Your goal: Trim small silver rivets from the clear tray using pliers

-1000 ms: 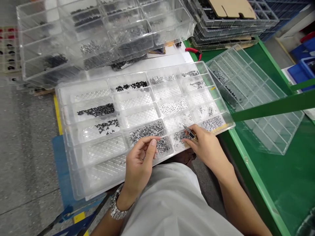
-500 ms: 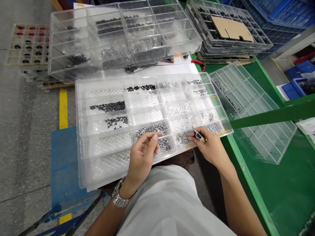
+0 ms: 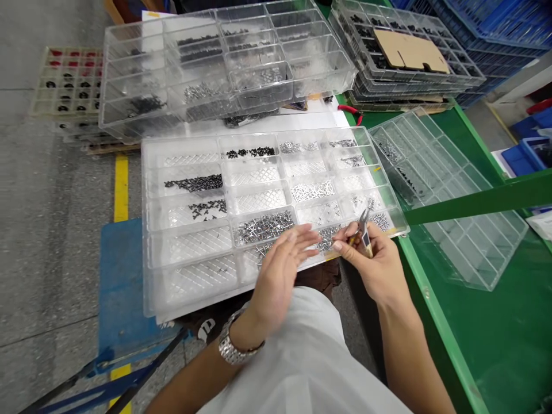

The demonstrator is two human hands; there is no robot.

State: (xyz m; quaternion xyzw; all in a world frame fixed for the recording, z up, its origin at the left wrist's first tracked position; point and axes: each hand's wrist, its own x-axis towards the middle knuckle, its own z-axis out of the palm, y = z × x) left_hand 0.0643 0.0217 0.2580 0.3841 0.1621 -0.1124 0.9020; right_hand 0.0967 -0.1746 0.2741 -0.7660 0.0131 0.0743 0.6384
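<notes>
My right hand [image 3: 377, 261] is closed around a pair of small cutting pliers [image 3: 365, 233], their jaws pointing up and away from me. Its thumb and fingertip also meet at a spot where anything pinched is too small to make out. My left hand [image 3: 280, 276] hovers over the near edge of the clear compartment tray [image 3: 194, 293], palm turned toward the right hand and fingers stretched out, holding nothing visible. Silver screws [image 3: 267, 226] fill a compartment just beyond the left hand. More small silver screws [image 3: 326, 237] lie between the two hands, partly hidden. Black screws [image 3: 196, 183] sit farther left.
A second clear compartment box [image 3: 172, 109] stands behind the tray. Stacked boxes with a cardboard piece [image 3: 411, 52] are at the back right. Another clear tray [image 3: 470, 230] lies on the green bench [image 3: 517, 322], under a green bar [image 3: 474, 198]. Red-handled pliers [image 3: 351, 109] lie behind.
My left hand has moved right and opened from a loose pinch to stretched fingers. The pliers in my right hand have turned from lying across the fingers to pointing upward.
</notes>
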